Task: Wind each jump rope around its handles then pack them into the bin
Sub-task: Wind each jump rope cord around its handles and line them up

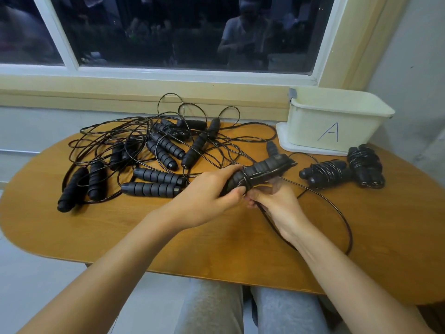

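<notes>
Wooden oval table (216,249) beneath a dark window (168,32); cream bin (313,131) marked "A" at the far right corner.

Item 1: handle pair (260,169), black, ribbed foam, held above the table's middle. A few turns of cord are wound on near the lower end. The left hand (207,191) grips that end, fingers and thumb wrapped round both handles.

Item 2: cord (346,222), thin, glossy, springy-looking. It sweeps in a wide loop over the table's right side. The right hand (277,203) holds it just under the handles with curled fingers; the fingertips are blurred.

Item 3: wound bundles (325,173), two, lying near the bin, not yet packed.

Item 4: tangle of ropes (159,150), unwound, on the left half of the table.

Handling: probably light. The foam should give a sure, soft grip, so hold by the handles. The coated cord is likely slick and apt to spring loose, so each turn wants tension.
</notes>
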Motion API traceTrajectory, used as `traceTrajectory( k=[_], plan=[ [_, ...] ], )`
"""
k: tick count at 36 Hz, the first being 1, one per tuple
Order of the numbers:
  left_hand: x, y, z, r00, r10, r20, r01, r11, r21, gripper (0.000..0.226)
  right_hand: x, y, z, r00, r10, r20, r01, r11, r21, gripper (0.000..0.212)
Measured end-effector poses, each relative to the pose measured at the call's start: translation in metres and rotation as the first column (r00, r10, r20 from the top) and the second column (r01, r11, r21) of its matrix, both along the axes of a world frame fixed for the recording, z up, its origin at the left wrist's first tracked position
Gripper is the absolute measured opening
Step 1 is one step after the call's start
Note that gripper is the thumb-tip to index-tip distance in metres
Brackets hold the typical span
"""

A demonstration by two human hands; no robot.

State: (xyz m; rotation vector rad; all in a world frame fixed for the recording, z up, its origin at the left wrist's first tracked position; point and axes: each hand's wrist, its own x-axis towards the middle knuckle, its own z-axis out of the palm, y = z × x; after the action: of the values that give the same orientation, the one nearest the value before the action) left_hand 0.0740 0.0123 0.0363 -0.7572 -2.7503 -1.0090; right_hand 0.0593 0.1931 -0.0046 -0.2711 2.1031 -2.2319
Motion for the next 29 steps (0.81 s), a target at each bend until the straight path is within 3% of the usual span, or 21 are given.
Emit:
traceTrajectory(
  k=[5, 10, 14, 15, 19, 23, 29],
  plan=[
    [-0.001, 0.002, 0.001, 0.999, -0.024, 0.029, 0.022, 0.999, 0.044, 0.082, 0.001, -0.003, -0.003, 0.997, -0.045, -0.068, 0.052, 0.994, 0.097, 0.03],
    [-0.007, 0.004, -0.01, 0.998, 0.039, -0.054, -0.036, 0.998, 0.053, 0.062, 0.007, -0.005, -0.004, 0.999, -0.025, -0.044, 0.027, 0.999, 0.037, 0.027],
    [-0.008, 0.0, -0.011, 0.987, 0.067, -0.148, -0.062, 0.997, 0.037, 0.065, 0.006, 0.004, -0.009, 0.987, 0.107, -0.123, -0.076, 0.968, 0.237, 0.018],
    [-0.009, -0.003, -0.01, 0.983, 0.071, -0.167, -0.066, 0.997, 0.034, 0.065, 0.007, 0.008, -0.009, 0.977, 0.156, -0.148, -0.102, 0.942, 0.319, 0.01],
    [-0.012, -0.014, -0.009, 0.975, 0.101, -0.2, -0.092, 0.994, 0.053, 0.066, 0.004, 0.026, -0.009, 0.929, 0.275, -0.248, -0.084, 0.809, 0.582, 0.025],
    [-0.017, -0.025, -0.01, 0.957, 0.151, -0.246, -0.139, 0.988, 0.066, 0.062, -0.001, 0.044, -0.011, 0.932, 0.268, -0.244, 0.007, 0.66, 0.751, 0.024],
    [-0.019, -0.033, -0.018, 0.829, 0.045, -0.557, -0.168, 0.971, -0.172, 0.062, -0.016, 0.065, -0.013, 0.934, 0.342, -0.107, -0.075, 0.48, 0.874, 0.017]
  ],
)
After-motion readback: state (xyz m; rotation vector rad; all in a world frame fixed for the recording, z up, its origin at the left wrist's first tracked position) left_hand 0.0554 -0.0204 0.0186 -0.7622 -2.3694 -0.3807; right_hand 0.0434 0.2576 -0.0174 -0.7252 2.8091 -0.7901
